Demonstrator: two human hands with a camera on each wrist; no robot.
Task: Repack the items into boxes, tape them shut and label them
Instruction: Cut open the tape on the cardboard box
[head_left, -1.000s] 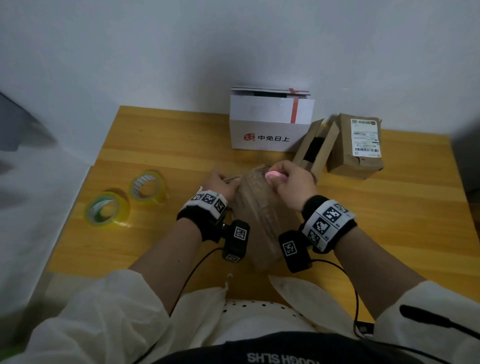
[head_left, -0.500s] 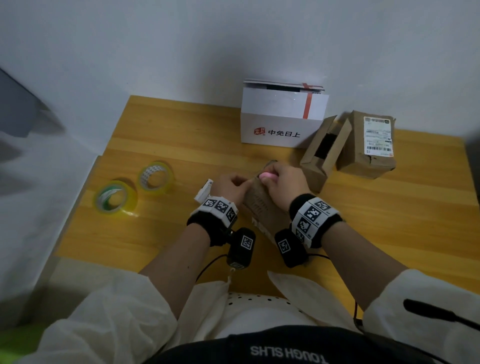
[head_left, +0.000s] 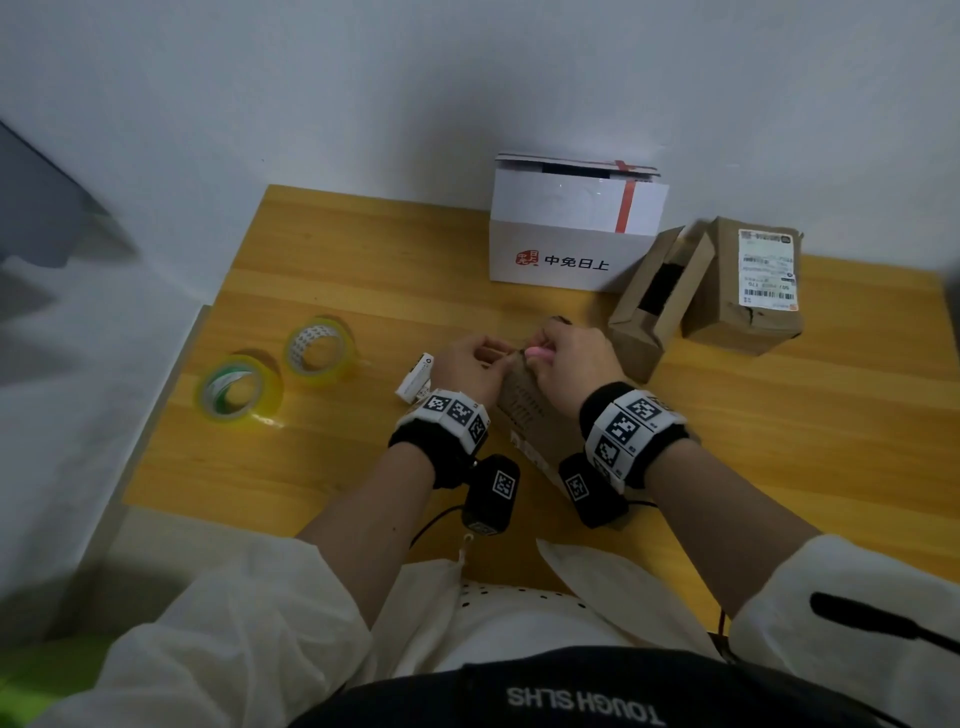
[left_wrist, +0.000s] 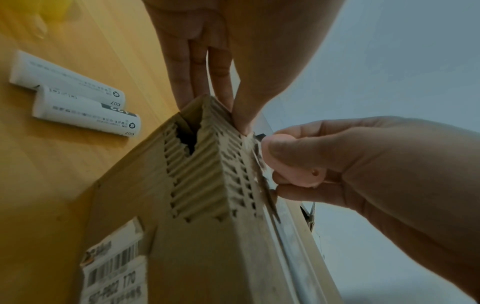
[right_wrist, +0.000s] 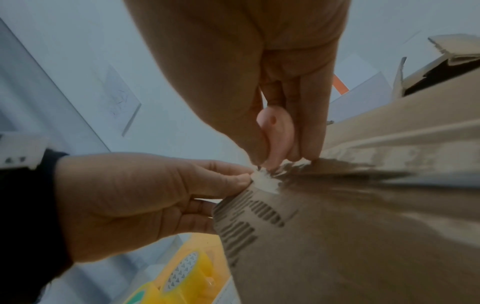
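A long brown cardboard box (head_left: 524, 410) lies tilted between my wrists on the wooden table (head_left: 311, 270); its torn corrugated corner (left_wrist: 202, 156) faces the left wrist camera. My left hand (head_left: 470, 361) pinches that far corner of the box (right_wrist: 337, 236) with thumb and fingers. My right hand (head_left: 566, 358) grips a small pink cutter (left_wrist: 293, 172) whose tip sits at the torn edge. The pink cutter (right_wrist: 278, 133) meets a scrap of white tape (right_wrist: 265, 181) beside my left thumb.
Two white tubes (left_wrist: 78, 98) lie left of the box. Two yellow tape rolls (head_left: 275, 374) sit at the table's left. A white box with red ribbon (head_left: 576, 223), an open brown box (head_left: 649, 306) and a labelled brown box (head_left: 748, 286) stand at the back right.
Both hands have drawn together at the box's far end. The box has shifted and the white tubes now show at its left. The head view has moved back.
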